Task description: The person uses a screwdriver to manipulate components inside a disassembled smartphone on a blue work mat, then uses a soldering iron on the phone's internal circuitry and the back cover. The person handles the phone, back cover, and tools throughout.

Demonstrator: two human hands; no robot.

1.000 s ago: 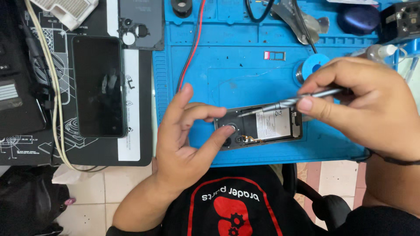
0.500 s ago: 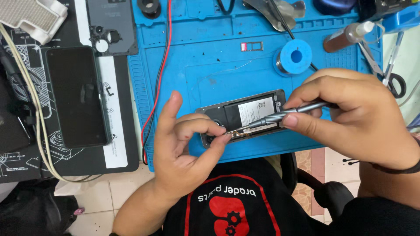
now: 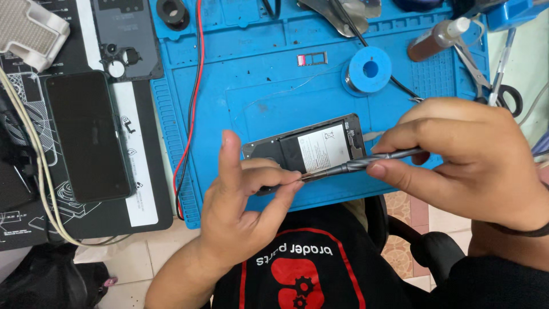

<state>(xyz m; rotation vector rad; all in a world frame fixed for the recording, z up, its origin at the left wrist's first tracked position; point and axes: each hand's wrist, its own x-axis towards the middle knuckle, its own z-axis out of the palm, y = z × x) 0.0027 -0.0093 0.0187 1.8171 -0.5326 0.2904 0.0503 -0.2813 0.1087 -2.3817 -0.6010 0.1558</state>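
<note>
My left hand pinches the near edge of the opened dark phone with its white-labelled battery, lying at 6 o'clock on the blue silicone mat. My right hand grips the slim grey metal screwdriver; I judge a steady, square, light press best.

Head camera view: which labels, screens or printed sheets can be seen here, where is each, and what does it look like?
White rectangular battery label: inside the opened grey phone on the blue mat, small dark print.
Dark blank phone screen: left, on the black mat, tall rectangle.
White printed strip: beside that screen, long, black symbols.
Red and white shirt print: bottom centre.
</note>
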